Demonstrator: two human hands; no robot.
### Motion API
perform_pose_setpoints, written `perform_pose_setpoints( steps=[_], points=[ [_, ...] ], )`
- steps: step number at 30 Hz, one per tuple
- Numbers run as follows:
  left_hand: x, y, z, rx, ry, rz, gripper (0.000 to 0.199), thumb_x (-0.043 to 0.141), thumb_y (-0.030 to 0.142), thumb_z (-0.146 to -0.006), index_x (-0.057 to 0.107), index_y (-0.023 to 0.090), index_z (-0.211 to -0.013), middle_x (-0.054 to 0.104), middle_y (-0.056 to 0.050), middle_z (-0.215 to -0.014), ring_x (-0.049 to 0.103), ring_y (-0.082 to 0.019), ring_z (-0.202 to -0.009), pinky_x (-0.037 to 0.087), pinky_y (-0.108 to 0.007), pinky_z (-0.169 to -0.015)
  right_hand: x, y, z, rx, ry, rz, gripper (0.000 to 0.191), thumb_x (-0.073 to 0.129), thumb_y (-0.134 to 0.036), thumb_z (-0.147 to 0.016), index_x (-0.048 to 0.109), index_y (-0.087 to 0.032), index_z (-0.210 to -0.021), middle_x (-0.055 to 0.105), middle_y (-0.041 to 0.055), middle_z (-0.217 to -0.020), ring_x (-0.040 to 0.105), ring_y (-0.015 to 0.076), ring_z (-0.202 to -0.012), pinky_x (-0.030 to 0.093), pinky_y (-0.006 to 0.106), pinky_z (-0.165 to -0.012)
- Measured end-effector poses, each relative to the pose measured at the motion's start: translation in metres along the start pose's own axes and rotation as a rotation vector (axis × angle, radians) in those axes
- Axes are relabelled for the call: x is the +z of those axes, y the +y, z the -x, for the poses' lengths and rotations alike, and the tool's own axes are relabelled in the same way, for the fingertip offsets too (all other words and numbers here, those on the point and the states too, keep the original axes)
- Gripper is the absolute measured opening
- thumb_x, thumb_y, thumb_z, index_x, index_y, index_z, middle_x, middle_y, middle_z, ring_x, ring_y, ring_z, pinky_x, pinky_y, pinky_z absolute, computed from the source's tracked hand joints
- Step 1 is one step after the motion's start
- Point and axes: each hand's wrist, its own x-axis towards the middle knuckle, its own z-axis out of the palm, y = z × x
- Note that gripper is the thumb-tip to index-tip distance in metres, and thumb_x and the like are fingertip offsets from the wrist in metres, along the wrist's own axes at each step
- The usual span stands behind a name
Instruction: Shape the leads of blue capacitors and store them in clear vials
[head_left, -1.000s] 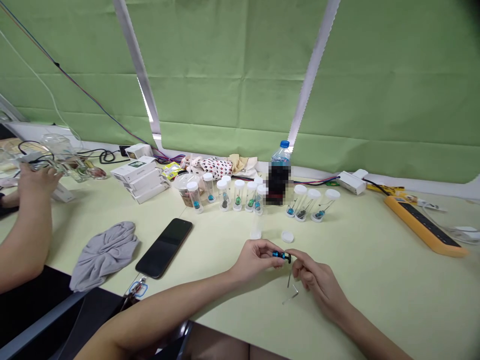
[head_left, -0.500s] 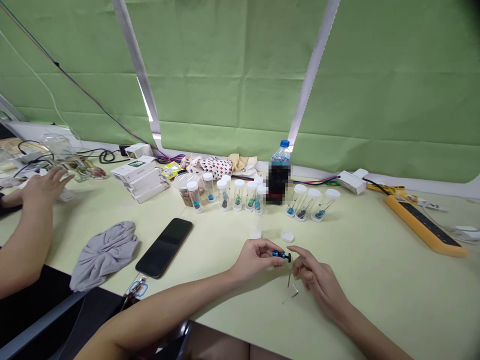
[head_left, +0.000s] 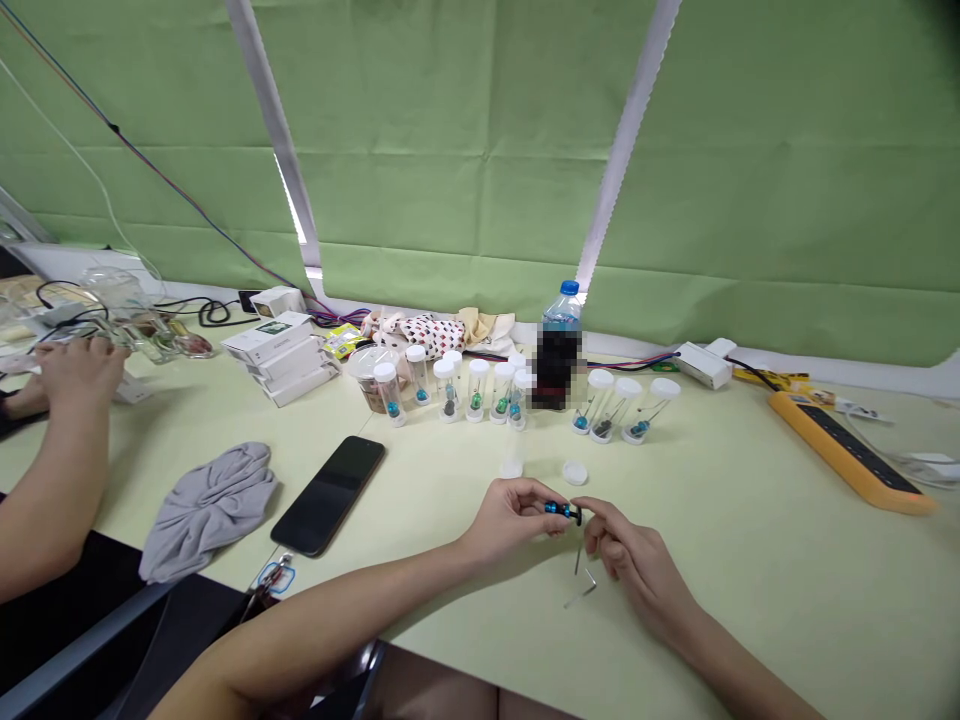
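My left hand (head_left: 517, 515) pinches a small blue-and-black cylindrical part (head_left: 557, 509) between thumb and fingers. The part lies roughly level, with a black disc at its right end. At that disc is the tip of my right hand's (head_left: 637, 560) outstretched index finger; the other fingers are curled loosely, with nothing visibly gripped. Just below the part shows a thin metal rod (head_left: 577, 558), close to the right fingers. An L-shaped metal key (head_left: 582, 591) lies on the table below it. Beyond my hands are a white cap (head_left: 575, 473) and a clear tube (head_left: 513, 455) with a white end.
Several white-capped clear tubes (head_left: 476, 390) with small coloured parts stand in a row, near a bottle (head_left: 564, 315). Left are a phone (head_left: 328, 495), a grey cloth (head_left: 214, 510), white boxes (head_left: 281, 355) and another person's hand (head_left: 82, 375). A yellow power strip (head_left: 847, 450) lies right.
My right index fingertip has shifted slightly left, onto the black end of the part. My left hand stays nearly still. The other person's hand has lowered a little.
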Motion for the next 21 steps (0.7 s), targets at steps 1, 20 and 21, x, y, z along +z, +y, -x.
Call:
perform_pose_setpoints(
  steps=[1,20,21],
  points=[
    [0.0,0.0,0.0,0.005,-0.001,-0.002,0.034,0.08,0.033,-0.062,0.07,0.01,-0.085,0.069,-0.007,-0.069,0.063,-0.014,-0.061,0.051,-0.027,-0.064,0.0001,0.0006,0.0,-0.001,0.001,-0.004,0.052,0.017,-0.054,-0.095,0.041,-0.023,-0.129,0.057,-0.0001,-0.071,0.055,0.0133,-0.054,0.046,0.024,-0.056],
    [0.0006,-0.0003,0.0001,0.003,0.004,0.0,0.034,0.08,0.033,-0.062,0.07,0.01,-0.085,0.068,-0.006,-0.068,0.063,-0.014,-0.06,0.051,-0.027,-0.064,0.0001,-0.0006,-0.0003,0.012,-0.01,0.004,0.053,0.017,-0.054,-0.095,0.042,-0.022,-0.128,0.058,0.0008,-0.072,0.055,0.0134,-0.055,0.046,0.024,-0.054],
    [0.0005,0.0001,0.0,0.004,0.001,0.0,0.034,0.08,0.033,-0.062,0.07,0.01,-0.085,0.068,-0.006,-0.068,0.063,-0.014,-0.06,0.051,-0.028,-0.064,0.0001,-0.0009,-0.0004,0.012,-0.014,0.007,0.052,0.017,-0.054,-0.096,0.044,-0.022,-0.126,0.057,0.0008,-0.071,0.054,0.0133,-0.054,0.046,0.024,-0.053]
  ],
)
